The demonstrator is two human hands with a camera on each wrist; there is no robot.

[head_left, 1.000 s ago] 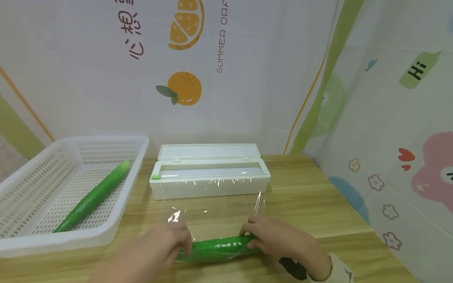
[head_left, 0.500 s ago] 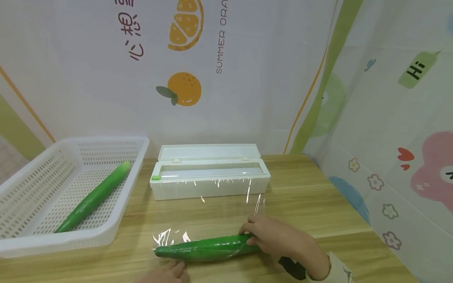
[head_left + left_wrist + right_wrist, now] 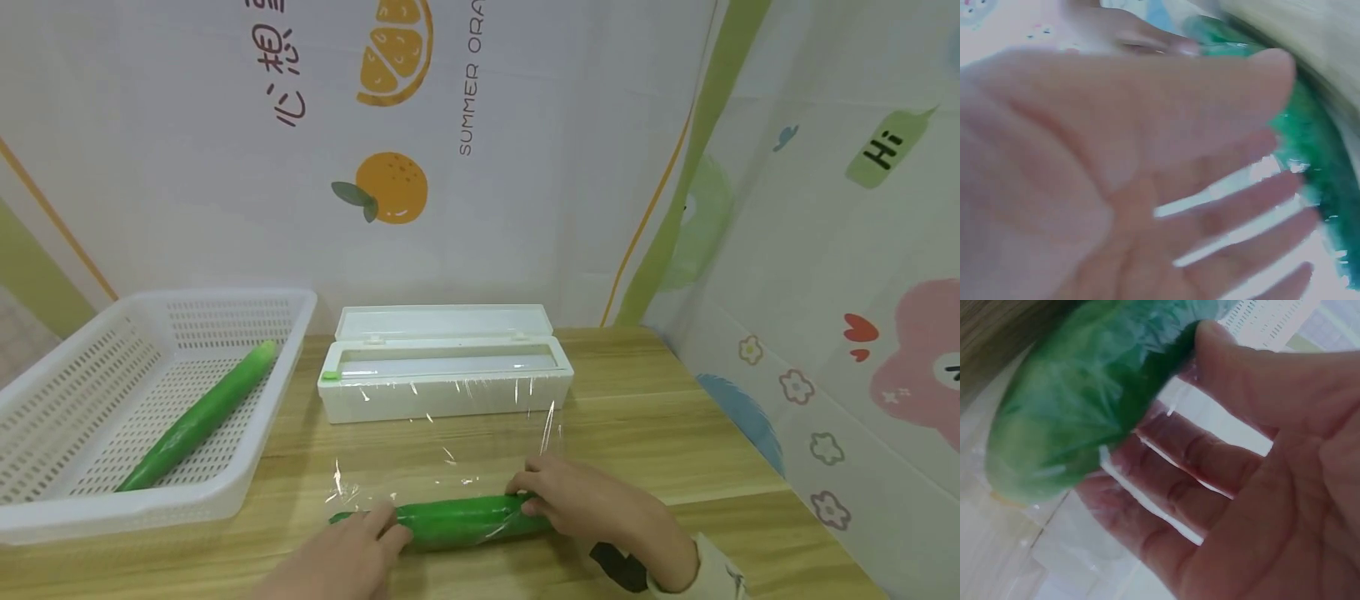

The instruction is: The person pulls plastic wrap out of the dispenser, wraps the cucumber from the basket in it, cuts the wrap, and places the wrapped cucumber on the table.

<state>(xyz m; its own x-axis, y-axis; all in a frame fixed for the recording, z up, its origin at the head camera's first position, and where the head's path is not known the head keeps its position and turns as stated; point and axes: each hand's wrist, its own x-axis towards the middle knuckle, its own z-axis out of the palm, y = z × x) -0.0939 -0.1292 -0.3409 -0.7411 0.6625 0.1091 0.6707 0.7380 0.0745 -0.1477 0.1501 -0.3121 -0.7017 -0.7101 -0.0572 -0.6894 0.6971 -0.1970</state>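
A green cucumber [image 3: 465, 523] lies crosswise near the table's front, with clear cling film over its skin. My right hand [image 3: 588, 504] holds its right end, thumb on the near side and fingers reaching over the far side. In the right wrist view wrinkled film covers the cucumber's end [image 3: 1079, 406]. My left hand [image 3: 348, 550] rests at the left part, fingers fairly straight and touching the cucumber; its tip shows beyond them. The film [image 3: 450, 454] stretches back from the cucumber to a white cling film box [image 3: 442, 402], whose lid stands up.
On the left stands a white perforated basket [image 3: 283, 392] with another cucumber [image 3: 198, 425] in it. A green slider [image 3: 330, 377] sits at the box's left front edge. Printed curtains hang behind and on the right. A dark object [image 3: 621, 568] lies under my right wrist.
My left hand let go of the cucumber, drew back toward the front edge, then came forward onto its left part again. My right hand has stayed at the right end.
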